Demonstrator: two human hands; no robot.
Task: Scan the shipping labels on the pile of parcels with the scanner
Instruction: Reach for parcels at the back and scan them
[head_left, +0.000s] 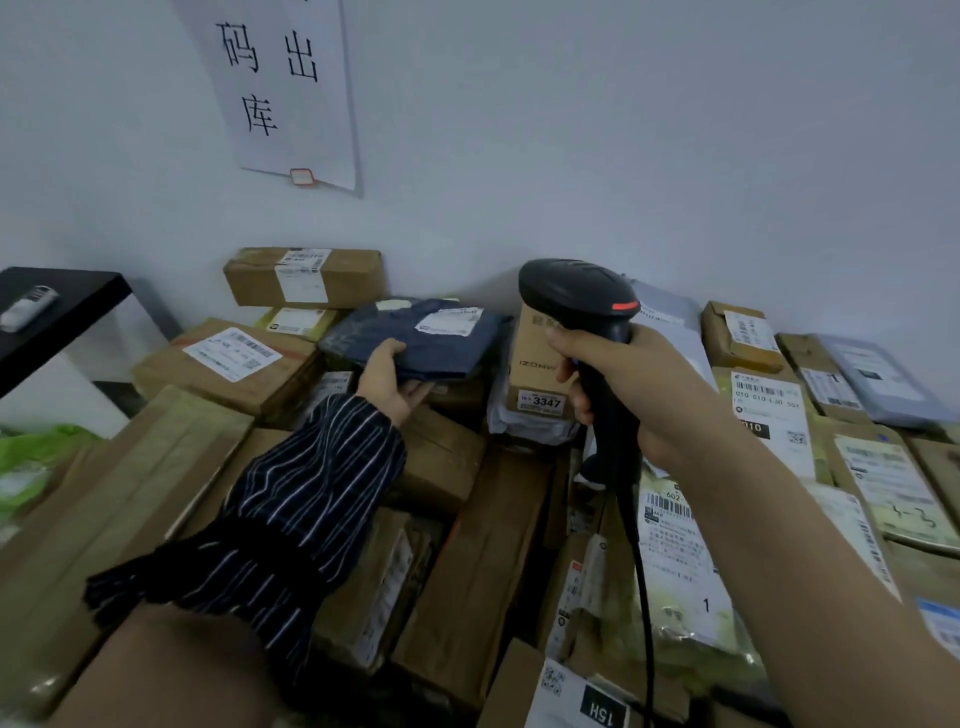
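Observation:
A dark blue soft parcel (441, 343) with a white shipping label (451, 320) on top lies across the pile at the back centre. My left hand (392, 382) grips its near left corner, thumb on top and fingers underneath. My right hand (628, 389) grips the handle of a black corded scanner (582, 301), held upright just right of that parcel, its head above a small brown box marked 3347 (540, 374). The scanner's cable (641, 597) hangs down over the pile.
Brown cardboard boxes (306, 275) and bagged parcels with white labels (769, 410) cover the whole surface up to the wall. A black side table (62, 306) with a white remote stands at the left. A paper sign (280, 88) hangs on the wall. A green bag (31, 462) lies at far left.

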